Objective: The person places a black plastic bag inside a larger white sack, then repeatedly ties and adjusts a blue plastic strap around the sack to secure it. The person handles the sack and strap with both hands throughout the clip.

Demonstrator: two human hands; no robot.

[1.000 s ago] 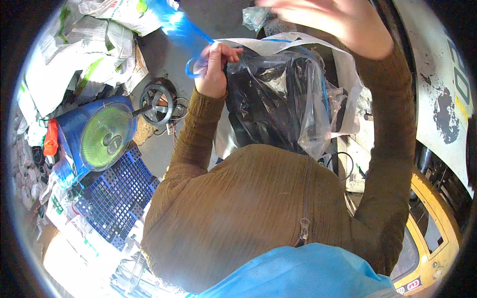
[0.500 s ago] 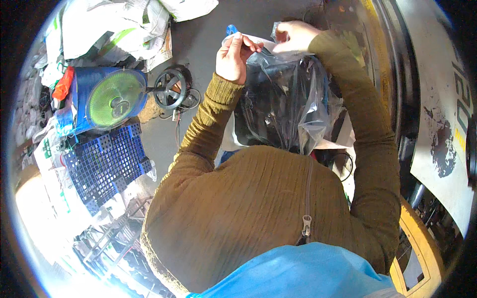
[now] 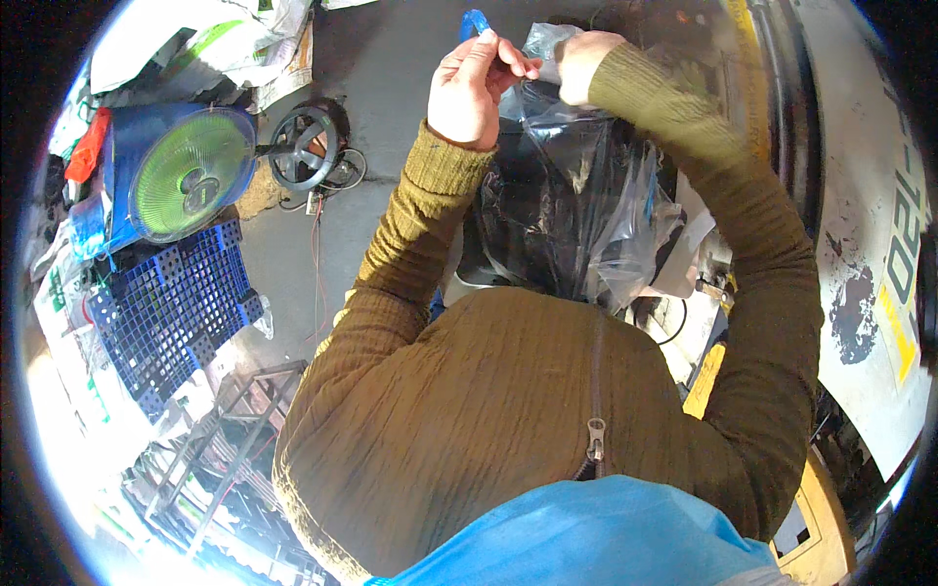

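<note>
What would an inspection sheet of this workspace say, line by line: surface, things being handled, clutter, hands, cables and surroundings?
Surface: grey floor, bare in part between the fan and the person.
Things being handled: black bundle in clear plastic in front of the body; blue strip looping above the left hand.
Clutter: white sacks at upper left; blue plastic pallet at left.
Hands: left hand pinched closed at the blue strip; right hand curled beside crumpled clear film, its fingertips hidden.
Cables: dark cable looped right of the fan; thin reddish cord on the floor.
Surroundings: green fan at left; white panel with worn paint at right.
</note>
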